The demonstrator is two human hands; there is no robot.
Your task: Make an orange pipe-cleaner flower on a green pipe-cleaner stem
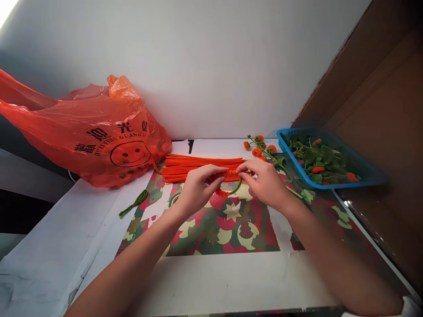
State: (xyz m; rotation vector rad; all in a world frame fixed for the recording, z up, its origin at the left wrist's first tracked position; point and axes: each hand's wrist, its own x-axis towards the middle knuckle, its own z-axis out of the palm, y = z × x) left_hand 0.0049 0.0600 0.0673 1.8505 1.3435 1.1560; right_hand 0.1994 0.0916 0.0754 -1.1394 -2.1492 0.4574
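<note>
Both hands meet over the middle of the table around an orange pipe cleaner (231, 173) that looks coiled. My left hand (200, 185) pinches its left end, and my right hand (266, 181) pinches the right end. Just below hangs a curved green pipe cleaner (236, 188) with a fuzzy orange part (222, 193) at its lower end; fingers partly hide where it is held. Behind the hands lies a bundle of straight orange pipe cleaners (185, 167). Beyond my right hand, a green-stemmed sprig with orange pompom flowers (257, 152) rests on the table.
A red plastic bag (109, 132) stands at the left. Near it lies a folded green pipe cleaner bundle (134, 203). A blue basket (312, 182) with green leaves and orange flowers sits at the right, beside a cardboard panel (373, 88). Patterned paper (231, 229) covers the tabletop.
</note>
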